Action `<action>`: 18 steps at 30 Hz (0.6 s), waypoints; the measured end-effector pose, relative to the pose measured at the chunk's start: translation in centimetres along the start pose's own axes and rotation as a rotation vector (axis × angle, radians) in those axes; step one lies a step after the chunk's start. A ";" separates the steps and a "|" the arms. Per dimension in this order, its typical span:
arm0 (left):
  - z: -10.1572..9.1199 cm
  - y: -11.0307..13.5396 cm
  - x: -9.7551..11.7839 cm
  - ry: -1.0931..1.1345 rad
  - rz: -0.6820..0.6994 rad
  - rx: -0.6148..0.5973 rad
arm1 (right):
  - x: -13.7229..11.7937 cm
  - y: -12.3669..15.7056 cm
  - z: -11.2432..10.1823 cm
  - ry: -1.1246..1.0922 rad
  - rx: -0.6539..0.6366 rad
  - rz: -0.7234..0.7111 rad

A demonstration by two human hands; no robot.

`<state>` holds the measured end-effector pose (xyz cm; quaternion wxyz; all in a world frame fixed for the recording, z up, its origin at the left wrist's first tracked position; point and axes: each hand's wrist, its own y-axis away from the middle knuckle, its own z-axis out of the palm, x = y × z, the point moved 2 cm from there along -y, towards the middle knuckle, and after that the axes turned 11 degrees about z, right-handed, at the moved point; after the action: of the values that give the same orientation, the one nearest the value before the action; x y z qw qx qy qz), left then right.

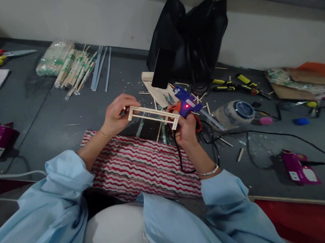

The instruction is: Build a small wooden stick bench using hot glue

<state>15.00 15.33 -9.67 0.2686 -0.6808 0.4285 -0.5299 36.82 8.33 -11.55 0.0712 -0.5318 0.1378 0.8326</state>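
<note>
A small frame of pale wooden sticks [151, 114] is held above the table, tilted down to the right. My left hand [119, 113] is closed at its left end, with thumb and fingers pinched together; a small stick tip shows by the fingertips. My right hand [186, 129] grips the frame's right end, its fingers partly hidden behind the sticks. Just beyond that hand lies a blue glue gun [186, 99] with a red light lit. Orange-handled scissors [198, 124] are partly covered by my right hand. A red-and-white striped cloth [138, 163] lies below both hands.
Bundled wooden sticks [76, 69] lie at the back left, beside clear glue sticks [102, 67]. A black bag [193, 32] and dark phone [162, 68] stand behind. Rightward are a jar [232, 114], yellow-black cutters [234, 85] and a purple box [300, 167] with a black cable.
</note>
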 end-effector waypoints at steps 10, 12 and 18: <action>-0.2 0.8 -2.7 0.142 -0.527 0.072 | 0.4 -0.5 -0.5 0.025 0.073 -0.031; -0.2 1.4 -4.1 0.200 -0.736 0.001 | 0.2 -0.4 -0.4 0.033 0.050 -0.024; -0.6 2.4 -6.3 -0.071 -0.734 -0.276 | 0.1 -0.3 -0.4 0.078 0.052 -0.044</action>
<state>13.28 19.66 -14.51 -0.0182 -0.8365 0.2143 -0.5040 37.16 8.46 -11.82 0.0976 -0.5647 0.1502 0.8056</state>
